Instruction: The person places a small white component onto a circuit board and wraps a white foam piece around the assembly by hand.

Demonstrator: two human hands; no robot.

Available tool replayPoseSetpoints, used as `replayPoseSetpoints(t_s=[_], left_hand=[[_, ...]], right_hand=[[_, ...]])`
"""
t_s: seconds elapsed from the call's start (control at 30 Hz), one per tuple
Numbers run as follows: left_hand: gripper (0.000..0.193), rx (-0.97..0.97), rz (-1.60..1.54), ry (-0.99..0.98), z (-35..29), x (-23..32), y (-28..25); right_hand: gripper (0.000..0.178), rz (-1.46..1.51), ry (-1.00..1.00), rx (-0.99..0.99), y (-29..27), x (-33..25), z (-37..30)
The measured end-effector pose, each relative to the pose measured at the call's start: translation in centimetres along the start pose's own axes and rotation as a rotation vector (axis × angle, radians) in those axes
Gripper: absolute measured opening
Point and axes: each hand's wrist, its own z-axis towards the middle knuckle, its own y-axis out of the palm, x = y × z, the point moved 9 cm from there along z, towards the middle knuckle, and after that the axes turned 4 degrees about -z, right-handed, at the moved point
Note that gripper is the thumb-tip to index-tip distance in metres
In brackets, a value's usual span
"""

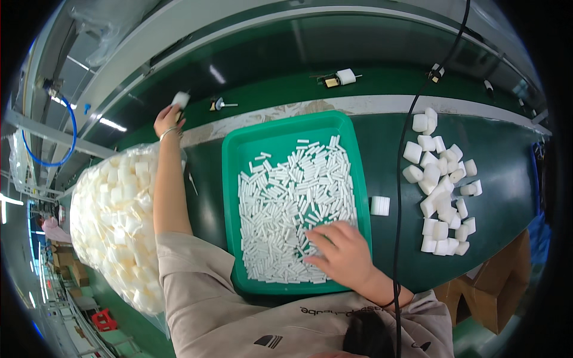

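My left hand (167, 121) reaches out to the far left, over the green strip beyond the bench. Its fingers are closed on a small part with a white block-shaped top (181, 99) and a darker piece under it. My right hand (341, 253) is over the near right part of a green tray (230, 179). The tray holds a spread of short white sticks (271, 238). Thumb and fingers of that hand are apart, pointing left just at the sticks; no stick shows clearly between them.
A clear bag of white foam plugs (116, 203) bulges at left. Loose white plugs (440, 203) lie on the right, one single plug (379, 206) beside the tray. Small assemblies (339, 78) sit along the far strip. A black cable (401, 227) hangs across the view; cardboard boxes (492, 283) stand lower right.
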Motion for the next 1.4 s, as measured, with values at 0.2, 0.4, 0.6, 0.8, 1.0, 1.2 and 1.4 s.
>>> replayPoseSetpoints(t_s=[0.2,0.4,0.6,0.8,1.0,1.2,1.4], left_hand=[[0.079,0.565,0.874,0.243,4.8,0.1,-5.2],[0.061,-0.184,1.427,0.850,-3.6,0.5,10.4],[0.055,-0.505,1.024,0.595,-6.5,0.3,13.7],[0.042,-0.547,0.135,0.205,-9.4,2.6,12.9],[0.035,-0.752,-0.106,-0.011,-22.7,5.3,12.2],[0.040,-0.955,-0.212,-0.179,-34.6,5.5,10.3],[0.042,-1.034,-0.175,-0.050,-36.6,5.2,10.0]], right_hand=[[0.052,-0.016,-0.042,-0.175,2.0,-0.3,-0.3],[0.054,-0.219,0.259,-0.024,-0.4,2.4,0.6],[0.037,-0.428,0.274,-0.021,-0.8,3.4,0.0],[0.020,-0.337,0.086,0.038,-0.2,2.0,-0.5],[0.020,0.345,0.272,0.222,-2.3,3.5,-0.3],[0.020,1.063,0.622,0.329,-1.3,7.1,-1.7],[0.024,1.658,0.675,0.543,-0.3,9.5,-3.1]])
